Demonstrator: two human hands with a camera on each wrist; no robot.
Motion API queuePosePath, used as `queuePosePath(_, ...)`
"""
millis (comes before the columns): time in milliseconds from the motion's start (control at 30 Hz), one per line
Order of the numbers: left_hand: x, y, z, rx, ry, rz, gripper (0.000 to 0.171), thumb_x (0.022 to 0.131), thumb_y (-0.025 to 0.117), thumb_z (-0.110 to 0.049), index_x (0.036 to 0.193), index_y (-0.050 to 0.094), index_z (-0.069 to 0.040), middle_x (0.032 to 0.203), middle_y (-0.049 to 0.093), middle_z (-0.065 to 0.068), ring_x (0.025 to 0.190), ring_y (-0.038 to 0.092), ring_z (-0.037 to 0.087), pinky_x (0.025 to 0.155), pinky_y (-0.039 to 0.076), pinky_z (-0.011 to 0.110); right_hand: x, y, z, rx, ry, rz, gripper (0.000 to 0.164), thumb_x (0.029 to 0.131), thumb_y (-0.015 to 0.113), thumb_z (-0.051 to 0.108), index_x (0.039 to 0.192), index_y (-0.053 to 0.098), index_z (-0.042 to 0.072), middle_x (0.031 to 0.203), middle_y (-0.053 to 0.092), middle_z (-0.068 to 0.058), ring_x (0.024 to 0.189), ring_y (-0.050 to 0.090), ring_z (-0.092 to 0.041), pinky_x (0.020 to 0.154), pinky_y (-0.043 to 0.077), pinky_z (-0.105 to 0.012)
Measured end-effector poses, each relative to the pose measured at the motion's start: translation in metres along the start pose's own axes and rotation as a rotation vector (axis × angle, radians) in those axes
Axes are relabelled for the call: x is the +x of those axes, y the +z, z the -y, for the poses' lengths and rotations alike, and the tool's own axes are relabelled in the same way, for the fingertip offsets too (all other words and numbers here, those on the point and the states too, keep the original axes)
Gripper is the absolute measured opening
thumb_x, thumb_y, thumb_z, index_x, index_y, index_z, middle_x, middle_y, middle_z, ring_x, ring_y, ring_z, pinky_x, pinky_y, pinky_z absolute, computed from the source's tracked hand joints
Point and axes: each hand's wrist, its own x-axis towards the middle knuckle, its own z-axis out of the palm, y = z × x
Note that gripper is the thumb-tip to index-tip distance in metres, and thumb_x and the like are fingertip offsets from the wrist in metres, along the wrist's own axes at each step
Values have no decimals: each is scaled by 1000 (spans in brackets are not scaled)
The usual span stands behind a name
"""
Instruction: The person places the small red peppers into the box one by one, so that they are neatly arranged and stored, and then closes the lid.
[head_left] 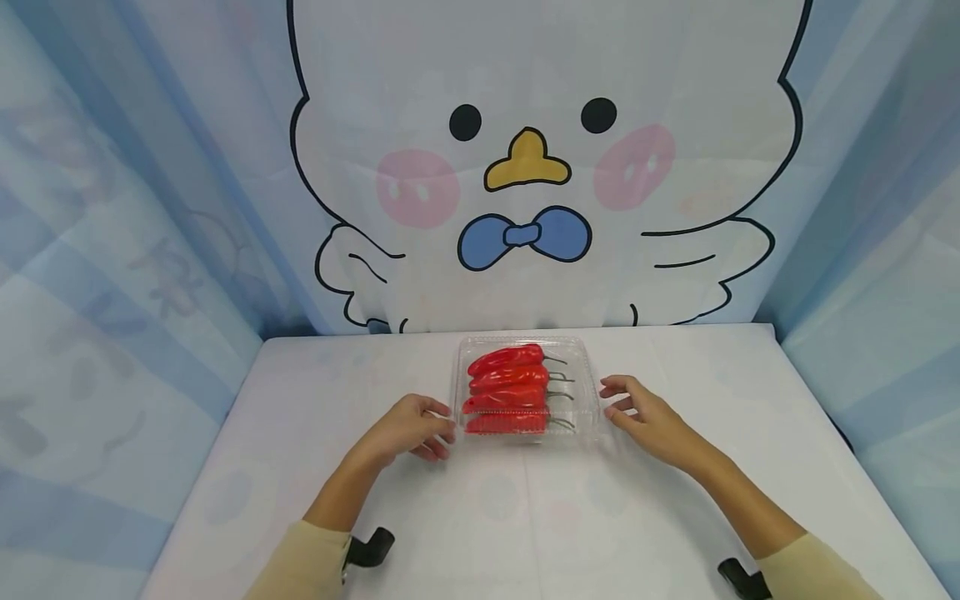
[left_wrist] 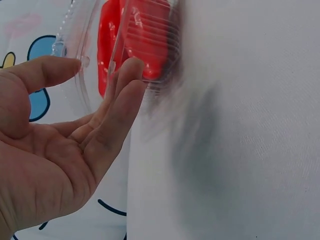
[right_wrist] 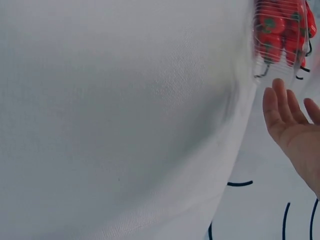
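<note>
A clear plastic box (head_left: 588,367) sits on the white table, holding several red peppers (head_left: 510,377) with thin stems that point right. At its left side is my left hand (head_left: 416,429), fingers loosely extended and fingertips right at the wall. In the left wrist view the thumb (left_wrist: 55,71) overlaps the box's rim, spread apart from the other fingers. My right hand (head_left: 652,421) stands just off the box's right side, its fingers lightly bent towards it. The right wrist view has this hand's fingertips (right_wrist: 278,85) close to the box's ribbed wall, holding nothing.
The white table (head_left: 525,525) reaches back to a curtain (head_left: 525,292) printed with a cartoon bird. Pale blue curtains (head_left: 112,333) hang on both sides. Black straps (head_left: 371,548) show at both wrists beside the beige sleeves.
</note>
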Motion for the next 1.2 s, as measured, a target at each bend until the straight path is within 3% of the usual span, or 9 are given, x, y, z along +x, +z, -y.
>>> queuePosePath(167,1,1,2,-17,-9,-3,33,97,71,-18,121,65,3,90,76,10,69,74,20,70,66,36,1,-2,-4,11,32,86,48,105,59,22,146,43,2,129,63,-14,111,68,-28,98,57,-54)
queuePosePath(367,5,2,5,-40,-18,-1,30,96,72,-16,118,67,4,89,75,11,67,74,20,68,66,35,3,1,-11,47,69,134,45,105,61,24,142,45,5,118,64,-8,105,65,-17,87,58,-27)
queuePosePath(467,6,2,6,-49,-18,8,26,97,71,-16,115,68,4,88,75,11,67,74,20,67,66,35,2,1,-12,87,73,149,43,105,61,22,140,45,3,113,64,-8,100,65,-16,82,57,-21)
queuePosePath(800,7,3,10,-61,-2,43,24,97,71,-15,103,71,7,81,74,12,63,72,18,64,66,34,1,2,-15,208,69,184,39,104,62,19,132,47,-3,99,64,-8,88,67,-17,77,58,-23)
queuePosePath(1200,6,5,13,-57,-8,40,24,97,73,-16,96,73,7,73,72,8,61,72,15,62,65,33,3,-1,-20,140,44,267,17,104,60,20,109,64,4,91,70,-7,84,63,-21,71,57,-28)
